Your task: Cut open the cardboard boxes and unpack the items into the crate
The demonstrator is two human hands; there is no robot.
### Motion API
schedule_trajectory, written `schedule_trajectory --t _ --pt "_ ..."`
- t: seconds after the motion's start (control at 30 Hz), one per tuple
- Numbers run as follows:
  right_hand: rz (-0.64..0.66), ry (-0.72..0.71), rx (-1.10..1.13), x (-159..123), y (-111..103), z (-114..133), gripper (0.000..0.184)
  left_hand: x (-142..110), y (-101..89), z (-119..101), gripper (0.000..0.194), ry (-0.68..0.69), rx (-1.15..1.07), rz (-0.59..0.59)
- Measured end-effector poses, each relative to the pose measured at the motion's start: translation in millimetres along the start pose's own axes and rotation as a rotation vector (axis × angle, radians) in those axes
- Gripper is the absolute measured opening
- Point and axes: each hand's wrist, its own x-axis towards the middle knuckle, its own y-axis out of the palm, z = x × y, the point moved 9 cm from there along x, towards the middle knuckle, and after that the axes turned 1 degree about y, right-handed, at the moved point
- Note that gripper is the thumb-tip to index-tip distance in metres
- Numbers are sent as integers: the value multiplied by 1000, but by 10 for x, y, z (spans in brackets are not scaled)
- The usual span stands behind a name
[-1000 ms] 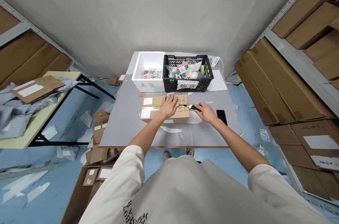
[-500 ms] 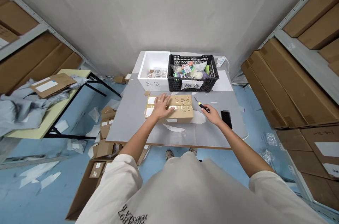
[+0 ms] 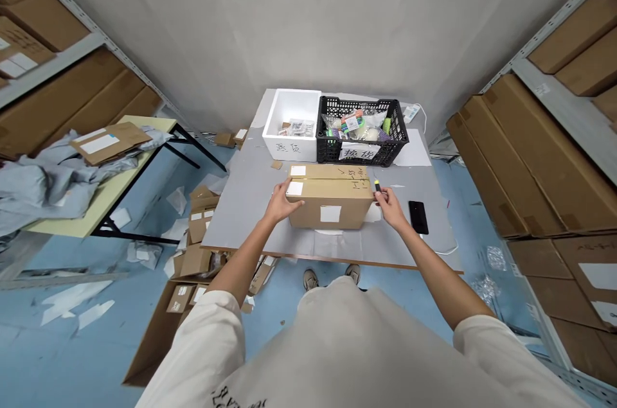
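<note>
A brown cardboard box [image 3: 330, 199] with white labels and handwriting sits on the grey table [image 3: 250, 202], taped along its top seam. My left hand [image 3: 281, 201] grips its left end, fingers curled over the top edge. My right hand [image 3: 389, 205] is at the box's right end, closed on a small yellow-and-black cutter [image 3: 377, 187] that points up beside the box corner.
Behind the box stand a white foam box [image 3: 292, 125] and a black plastic crate [image 3: 361, 132] filled with bagged items. A black phone [image 3: 418, 216] lies right of my hand. Cardboard scraps litter the blue floor at left. Shelves of cartons flank both sides.
The box has been lifted or tipped toward me, its front face now showing. My left hand slid from the top to the left end. My right hand, with the cutter, came in to the right end.
</note>
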Motion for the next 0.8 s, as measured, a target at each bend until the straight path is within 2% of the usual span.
schedule_trajectory --t 0.13,0.23,0.33,0.5,0.57,0.67,0.73,0.8 --pt "-136 24 32 -57 -474 -104 63 202 280 -237 96 -29 -93 117" --pt "-205 77 77 -121 -690 -279 64 333 543 -391 94 -60 -184 114" --pt "-235 117 154 -160 -747 -476 63 410 791 -480 81 -79 -285 93" --pt "-231 213 175 -265 -691 -889 60 315 1160 -428 56 -91 -313 201" --pt "-214 241 159 -342 -659 -1053 60 223 1245 -345 63 -103 -334 232" --pt "-170 277 103 -461 -601 -1239 61 78 1362 -230 96 -125 -406 309" --pt "-137 306 56 -520 -559 -1296 62 1 1427 -222 115 -95 -433 387" --pt "-121 314 6 -544 -542 -1266 61 -35 1436 -258 122 -41 -415 428"
